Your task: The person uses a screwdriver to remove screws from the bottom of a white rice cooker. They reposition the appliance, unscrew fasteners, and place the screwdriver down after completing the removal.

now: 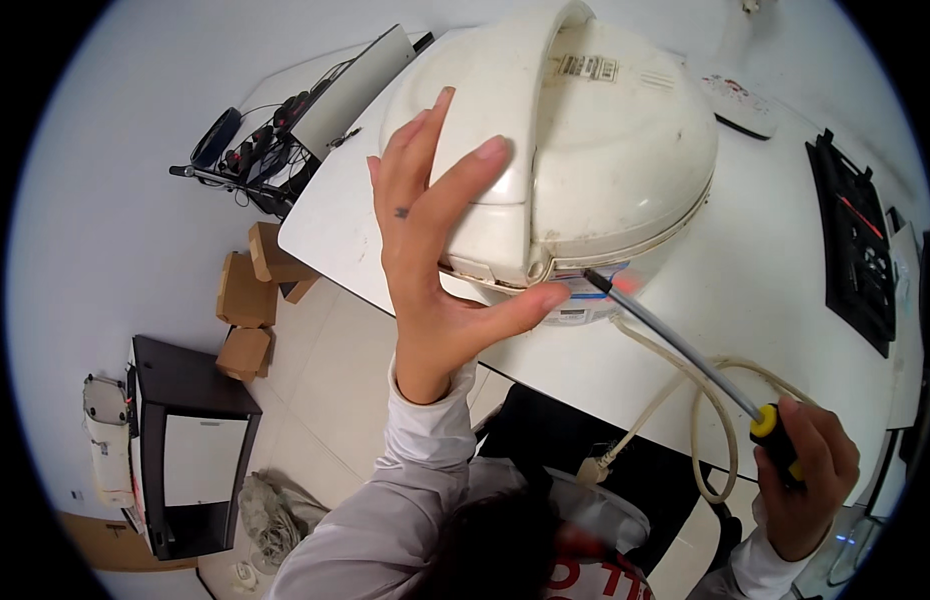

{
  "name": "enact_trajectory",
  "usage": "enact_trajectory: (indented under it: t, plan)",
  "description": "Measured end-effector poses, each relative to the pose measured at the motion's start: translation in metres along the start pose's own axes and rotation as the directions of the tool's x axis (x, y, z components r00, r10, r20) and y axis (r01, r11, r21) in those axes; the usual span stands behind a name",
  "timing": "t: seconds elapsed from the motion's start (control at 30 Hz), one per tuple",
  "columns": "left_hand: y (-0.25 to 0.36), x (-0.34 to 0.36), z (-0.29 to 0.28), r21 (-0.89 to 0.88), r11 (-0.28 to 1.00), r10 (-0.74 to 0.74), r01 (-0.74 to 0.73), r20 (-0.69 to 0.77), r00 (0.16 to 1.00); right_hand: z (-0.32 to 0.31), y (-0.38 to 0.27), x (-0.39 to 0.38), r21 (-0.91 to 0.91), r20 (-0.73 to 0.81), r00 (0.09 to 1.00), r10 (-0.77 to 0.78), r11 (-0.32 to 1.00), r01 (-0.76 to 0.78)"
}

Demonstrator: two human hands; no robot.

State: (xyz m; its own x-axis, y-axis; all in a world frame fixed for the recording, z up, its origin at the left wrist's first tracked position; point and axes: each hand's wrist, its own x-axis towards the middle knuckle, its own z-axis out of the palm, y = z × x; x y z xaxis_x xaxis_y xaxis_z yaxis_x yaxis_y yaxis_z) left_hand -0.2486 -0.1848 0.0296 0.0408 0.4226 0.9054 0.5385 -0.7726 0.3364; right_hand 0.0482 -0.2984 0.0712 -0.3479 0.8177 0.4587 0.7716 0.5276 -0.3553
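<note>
One domed off-white plastic appliance (625,170) sat on the white table (755,235) | left hand (425,240) was spread open at its front-left, probably to steady it | right hand (820,485) gripped a steel-shafted, yellow-and-black-handled screwdriver (685,352), tip near the lid rim (635,244), apparently for working there

Print showing
A barcode label (588,67) is sitting atop the appliance (625,160); red letters (607,578) are marking the shirt (587,590).

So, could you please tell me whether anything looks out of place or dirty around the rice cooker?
Two things: the power cord loops past the table edge, its plug beyond the tabletop, which looks untidy; and dark grime lines the lid seam of the white rice cooker, standing out against the pale shell.
</note>
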Motion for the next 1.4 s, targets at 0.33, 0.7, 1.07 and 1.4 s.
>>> enact_trajectory:
  t: [0.33,0.7,1.07,1.4]
  plan:
    - [-0.002,-0.019,0.011,-0.015,0.998,-0.061,0.059,-0.097,0.993,0.012,0.010,0.008,0.066,0.036,0.996,-0.076,0.995,0.073]
    - [0.006,-0.020,0.019,-0.055,0.993,-0.113,0.105,-0.175,0.978,0.015,0.010,0.017,0.076,0.101,0.990,-0.098,0.993,0.091]
    - [0.010,-0.019,0.027,-0.101,0.985,-0.158,0.137,-0.248,0.956,-0.020,0.009,0.026,-0.155,0.375,0.912,-0.166,0.959,0.238]
    - [0.020,-0.022,0.029,-0.137,0.972,-0.219,0.188,-0.264,0.939,-0.011,0.026,0.017,-0.061,0.339,0.926,-0.168,0.978,0.200]
